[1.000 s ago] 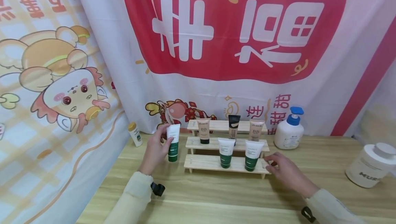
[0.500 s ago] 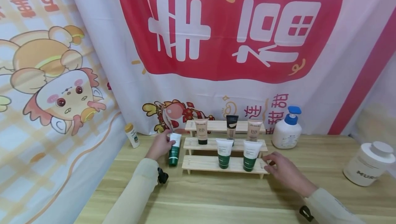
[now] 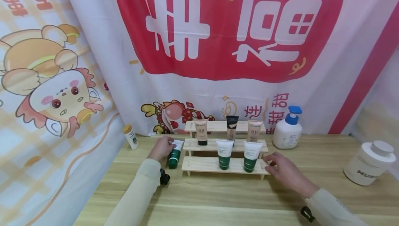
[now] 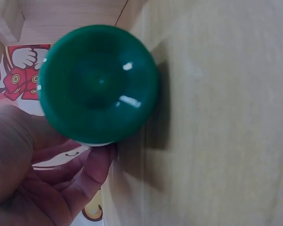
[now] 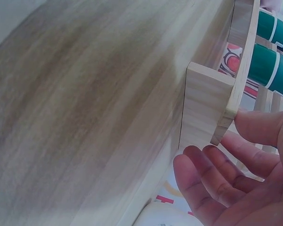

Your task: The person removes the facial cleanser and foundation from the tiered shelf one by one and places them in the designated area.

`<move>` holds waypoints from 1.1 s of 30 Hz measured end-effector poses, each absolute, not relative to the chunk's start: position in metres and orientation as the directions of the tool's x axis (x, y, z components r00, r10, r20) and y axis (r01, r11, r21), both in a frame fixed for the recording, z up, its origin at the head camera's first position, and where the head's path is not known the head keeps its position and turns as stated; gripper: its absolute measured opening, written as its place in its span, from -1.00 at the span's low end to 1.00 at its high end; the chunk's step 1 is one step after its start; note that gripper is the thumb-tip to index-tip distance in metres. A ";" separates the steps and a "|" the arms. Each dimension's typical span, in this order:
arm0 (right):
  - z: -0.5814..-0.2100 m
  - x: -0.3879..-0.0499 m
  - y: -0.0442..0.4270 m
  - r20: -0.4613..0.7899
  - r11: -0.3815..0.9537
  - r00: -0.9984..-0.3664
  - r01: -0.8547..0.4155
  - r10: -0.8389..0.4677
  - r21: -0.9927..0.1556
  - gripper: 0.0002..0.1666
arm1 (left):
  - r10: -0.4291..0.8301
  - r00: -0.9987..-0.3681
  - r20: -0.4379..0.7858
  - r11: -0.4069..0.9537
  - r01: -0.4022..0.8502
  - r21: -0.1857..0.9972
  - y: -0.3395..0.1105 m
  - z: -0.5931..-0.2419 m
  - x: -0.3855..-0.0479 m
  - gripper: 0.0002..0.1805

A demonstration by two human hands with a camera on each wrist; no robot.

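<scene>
Beside the rack's left end, a white-and-green squeeze tube (image 3: 174, 158) lies low against the table, tilted back. My left hand (image 3: 161, 148) pinches its white end, and the round green cap (image 4: 99, 84) faces the left wrist camera. A three-tier wooden display rack (image 3: 199, 165) stands in the middle. My right hand (image 3: 284, 171) holds the right end of its lowest shelf (image 5: 228, 110), thumb on the edge and fingers curled below. Two similar tubes, one nearer the middle (image 3: 224, 155) and one to the right (image 3: 251, 156), stand upright on that shelf.
The middle tier bears a BB cream tube (image 3: 201, 132) at left, a black-topped tube (image 3: 231, 128) and another BB tube (image 3: 254, 131). A yellow-capped bottle (image 3: 131, 137) stands far left. Right of the rack are a blue-topped pump bottle (image 3: 287, 131) and a white jar (image 3: 368, 165). A printed curtain (image 3: 224, 90) hangs behind.
My left hand has lowered the tube from upright to leaning back near the table, left of the rack. My right hand stays at the rack's end. The head view has shifted slightly.
</scene>
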State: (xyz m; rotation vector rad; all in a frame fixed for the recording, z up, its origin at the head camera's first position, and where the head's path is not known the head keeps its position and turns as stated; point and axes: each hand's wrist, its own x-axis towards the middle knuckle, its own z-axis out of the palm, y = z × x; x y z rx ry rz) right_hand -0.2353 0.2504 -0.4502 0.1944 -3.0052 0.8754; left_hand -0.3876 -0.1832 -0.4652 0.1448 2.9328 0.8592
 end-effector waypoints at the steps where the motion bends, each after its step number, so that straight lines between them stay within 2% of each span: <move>1: -0.450 -0.235 0.250 0.040 0.837 -0.992 -0.122 -0.119 -0.533 -0.64 | 0.106 -0.993 -0.059 0.844 0.058 0.534 -0.183 -0.465 -0.387 -0.65; 11: -0.448 -0.234 0.248 0.036 0.841 -0.993 -0.117 -0.116 -0.529 -0.65 | 0.060 -0.996 -0.061 0.855 0.020 0.519 -0.189 -0.458 -0.384 -0.63; 15: -0.448 -0.234 0.249 0.036 0.842 -0.993 -0.114 -0.111 -0.528 -0.66 | 0.056 -0.997 0.044 0.850 0.070 0.522 -0.195 -0.447 -0.378 -0.62; 20: -0.451 -0.234 0.250 0.032 0.835 -0.993 -0.112 -0.112 -0.539 -0.66 | 0.066 -0.968 0.243 0.815 0.192 0.546 -0.199 -0.422 -0.360 -0.63; 26: -0.451 -0.233 0.254 0.051 0.829 -0.990 -0.136 -0.129 -0.543 -0.65 | 0.126 -0.882 0.454 0.756 0.382 0.532 -0.185 -0.392 -0.326 -0.72; 30: -0.448 -0.233 0.255 0.052 0.824 -0.987 -0.153 -0.149 -0.546 -0.65 | 0.246 -0.775 0.582 0.676 0.567 0.470 -0.165 -0.378 -0.306 -0.74; 33: -0.448 -0.233 0.254 0.043 0.822 -0.988 -0.150 -0.151 -0.550 -0.64 | 0.342 -0.695 0.632 0.603 0.678 0.419 -0.149 -0.371 -0.293 -0.71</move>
